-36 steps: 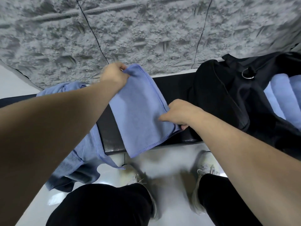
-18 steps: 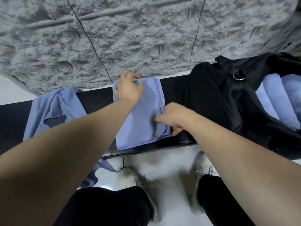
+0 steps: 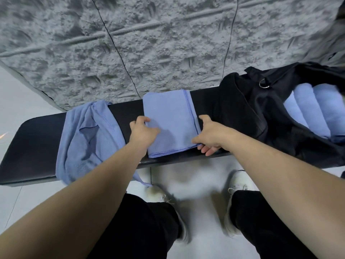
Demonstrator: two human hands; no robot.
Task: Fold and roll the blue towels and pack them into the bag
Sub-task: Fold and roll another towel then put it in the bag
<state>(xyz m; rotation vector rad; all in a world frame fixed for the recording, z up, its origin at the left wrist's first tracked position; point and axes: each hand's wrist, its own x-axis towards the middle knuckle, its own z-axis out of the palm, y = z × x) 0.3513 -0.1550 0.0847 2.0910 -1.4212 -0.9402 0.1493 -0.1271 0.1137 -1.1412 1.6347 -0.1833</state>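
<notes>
A folded blue towel [image 3: 171,116] lies flat across the black bench [image 3: 33,143] in front of me. My left hand [image 3: 143,131] grips its left edge near the front, fingers curled onto the cloth. My right hand [image 3: 211,135] pinches the towel's near right corner, with fingers tucked under the edge. To the right stands the open black bag [image 3: 242,113], touching the bench's back wall side. Rolled blue towels [image 3: 313,113] lie side by side inside it.
A loose heap of blue towels [image 3: 87,131] drapes over the bench's left part and hangs off its front edge. A rough grey wall [image 3: 149,43] rises right behind the bench. My legs and white shoes [image 3: 237,186] stand on the pale floor below.
The towel was folded over and laid flat on the bench. My left hand slid from its far corner down to the near left edge. My right hand stayed at the near right corner.
</notes>
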